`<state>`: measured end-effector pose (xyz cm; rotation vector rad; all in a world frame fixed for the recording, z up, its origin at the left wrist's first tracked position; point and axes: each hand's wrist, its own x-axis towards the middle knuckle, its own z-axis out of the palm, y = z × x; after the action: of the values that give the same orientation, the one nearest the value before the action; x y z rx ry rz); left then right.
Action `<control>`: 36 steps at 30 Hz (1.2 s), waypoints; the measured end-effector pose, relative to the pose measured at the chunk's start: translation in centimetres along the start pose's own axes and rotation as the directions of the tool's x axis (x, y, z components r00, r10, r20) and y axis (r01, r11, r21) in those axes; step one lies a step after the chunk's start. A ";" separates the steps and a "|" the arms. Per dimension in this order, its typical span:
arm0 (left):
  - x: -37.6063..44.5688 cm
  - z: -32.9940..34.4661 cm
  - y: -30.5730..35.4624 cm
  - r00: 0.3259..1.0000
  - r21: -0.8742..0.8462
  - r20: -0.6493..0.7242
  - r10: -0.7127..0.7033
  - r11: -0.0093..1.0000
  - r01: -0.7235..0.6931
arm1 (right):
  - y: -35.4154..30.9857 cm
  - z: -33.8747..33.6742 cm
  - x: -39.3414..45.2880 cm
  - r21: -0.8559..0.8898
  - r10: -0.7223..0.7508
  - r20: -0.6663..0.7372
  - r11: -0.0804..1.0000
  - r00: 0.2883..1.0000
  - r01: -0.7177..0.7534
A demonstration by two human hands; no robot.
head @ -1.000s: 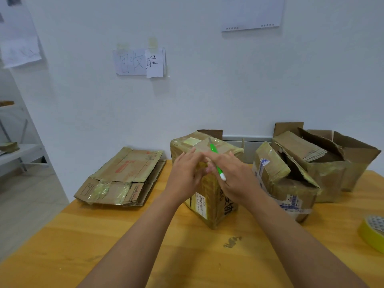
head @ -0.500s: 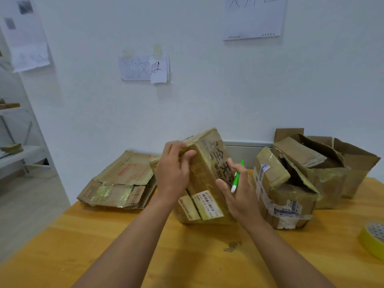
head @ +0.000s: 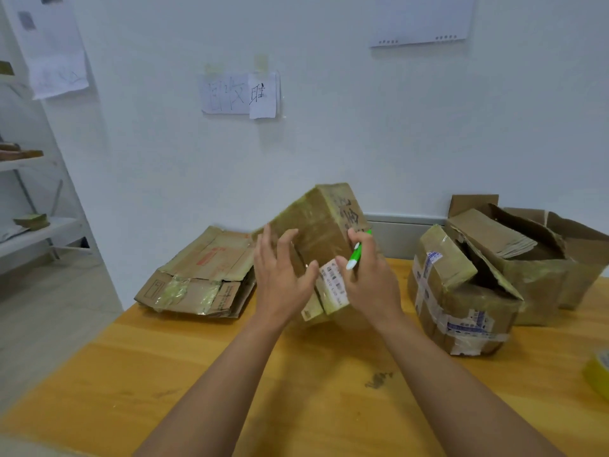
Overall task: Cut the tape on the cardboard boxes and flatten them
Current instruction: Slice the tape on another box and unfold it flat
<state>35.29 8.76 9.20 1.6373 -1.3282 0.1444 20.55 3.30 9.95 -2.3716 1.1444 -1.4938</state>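
Note:
A taped brown cardboard box with a white shipping label stands tilted on the wooden table, in the middle. My left hand lies against its left face, fingers spread and nearly straight. My right hand steadies the right side of the box while its fingers grip a green and white cutter, whose tip I cannot see.
A stack of flattened boxes lies at the left by the wall. At the right stand a taped box and two opened boxes. A yellow tape roll sits at the right edge. White shelves stand far left.
The box has been tipped up and turned between both hands. My left hand went from gripping its top edge to lying flat on its side. My right hand moved closer against the box.

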 end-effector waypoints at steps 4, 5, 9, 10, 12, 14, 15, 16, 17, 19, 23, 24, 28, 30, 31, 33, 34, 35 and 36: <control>-1.8 0.3 -2.2 0.968 -0.015 0.017 -0.249 0.968 0.250 | 0.7 -0.7 0.9 0.153 0.257 -0.050 0.957 0.965 -0.247; -1.9 0.3 -2.4 0.942 -0.050 0.053 -0.331 0.941 0.333 | 0.7 -0.9 0.8 0.244 0.332 -0.064 0.920 0.941 -0.308; -1.0 -0.6 -1.9 0.873 -0.354 0.129 -0.470 0.800 0.484 | 0.4 -0.7 0.0 0.327 0.405 -0.128 0.879 0.905 -0.347; -0.7 -0.8 -1.8 0.877 -0.405 0.090 -0.472 0.787 0.466 | 0.4 -0.5 -0.2 0.273 0.384 -0.140 0.901 0.913 -0.337; -0.2 -1.4 -1.5 0.888 -0.435 -0.008 -0.460 0.801 0.411 | 0.5 -0.2 -0.3 0.172 0.360 -0.130 0.926 0.924 -0.337; 0.1 -1.8 -1.1 0.901 -0.412 -0.105 -0.422 0.843 0.346 | 0.3 -0.4 0.1 0.115 0.359 -0.093 0.930 0.929 -0.348; 0.3 -2.1 -0.6 0.906 -0.397 -0.152 -0.396 0.864 0.311 | 0.2 -0.6 0.4 0.113 0.365 -0.076 0.928 0.928 -0.356; 0.5 -2.5 0.0 0.911 -0.388 -0.198 -0.361 0.883 0.265 | 0.1 -0.9 0.7 0.131 0.376 -0.062 0.921 0.925 -0.366; 0.8 -3.0 0.6 0.918 -0.389 -0.241 -0.315 0.898 0.206 | 0.0 -1.2 0.9 0.165 0.397 -0.046 0.908 0.916 -0.385; 1.2 -4.3 2.1 0.932 -0.383 -0.307 -0.192 0.921 0.063 | 0.1 -1.7 1.3 0.254 0.492 0.013 0.840 0.870 -0.479; 1.7 -6.3 3.7 0.967 -0.173 -0.223 0.124 0.971 -0.164 | 1.2 -0.7 0.9 0.369 0.637 0.160 0.670 0.754 -0.644; 1.8 -6.4 3.7 0.965 -0.126 -0.181 0.189 0.969 -0.213 | 1.5 -0.3 0.6 0.387 0.648 0.189 0.641 0.738 -0.663; 2.2 -5.3 2.9 0.925 0.063 -0.117 0.362 0.932 -0.357 | 2.5 0.9 -1.0 0.161 0.615 0.255 0.734 0.746 -0.660; 1.8 -3.9 2.6 0.920 0.138 -0.081 0.383 0.918 -0.370 | 2.9 0.8 -1.5 -0.039 0.583 0.220 0.806 0.782 -0.590; 1.5 -3.2 2.5 0.917 0.173 -0.059 0.394 0.909 -0.380 | 2.9 0.6 -1.6 -0.102 0.563 0.181 0.827 0.807 -0.554; 0.8 -1.9 2.4 0.912 0.216 -0.026 0.409 0.893 -0.395 | 2.6 -0.2 -1.7 -0.116 0.500 0.097 0.865 0.861 -0.489; 0.7 -1.3 2.5 0.910 0.228 -0.016 0.414 0.888 -0.399 | 2.3 -0.7 -1.6 -0.076 0.456 0.054 0.889 0.888 -0.452; 0.5 -0.8 2.5 0.910 0.237 -0.004 0.415 0.884 -0.403 | 2.0 -1.1 -1.6 -0.019 0.404 0.007 0.915 0.915 -0.404; 0.4 -0.3 2.7 0.911 0.243 0.011 0.413 0.882 -0.403 | 1.8 -1.6 -1.8 0.051 0.349 -0.038 0.936 0.936 -0.347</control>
<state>33.49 8.92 11.23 1.5151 -1.6623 0.6116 17.88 3.60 8.63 -1.9807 1.4360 -1.4374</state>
